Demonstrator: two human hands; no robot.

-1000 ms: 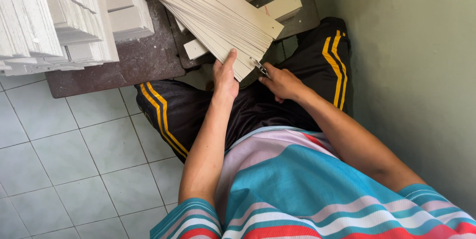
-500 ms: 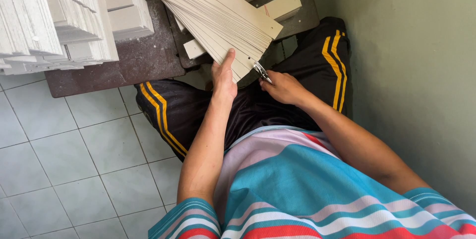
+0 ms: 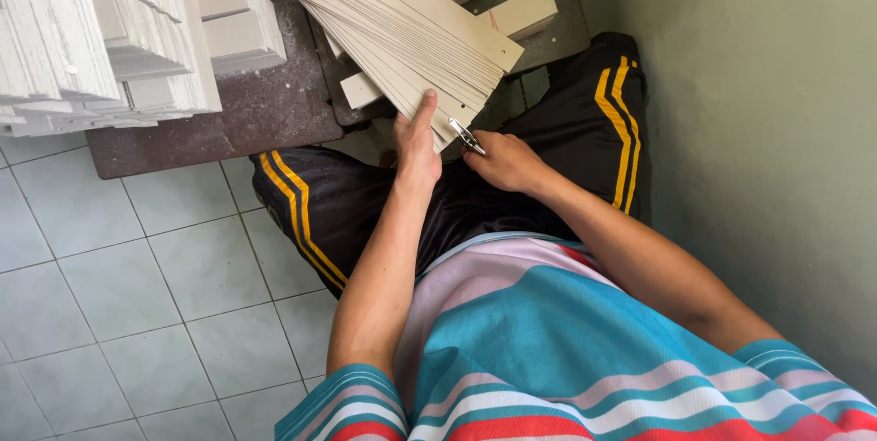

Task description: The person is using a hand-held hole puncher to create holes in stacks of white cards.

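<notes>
A fanned stack of long cream cardboard strips [image 3: 402, 30] lies tilted on a dark low board in front of my knees. My left hand [image 3: 417, 139] presses flat on the near end of the stack, thumb along its edge. My right hand [image 3: 505, 160] grips a small metal tool [image 3: 466, 137], whose shiny tip touches the stack's near corner. Both forearms reach out over my black shorts with yellow stripes.
Piles of white cardboard strips and folded pieces [image 3: 119, 30] crowd the dark board [image 3: 265, 112] at upper left. Cream blocks [image 3: 521, 10] lie behind the stack. A green wall [image 3: 758, 130] stands close on the right. Pale floor tiles [image 3: 137, 295] spread to the left.
The view shifted slightly. Both hands stay at the stack's near end, with the metal tool still at its corner.
</notes>
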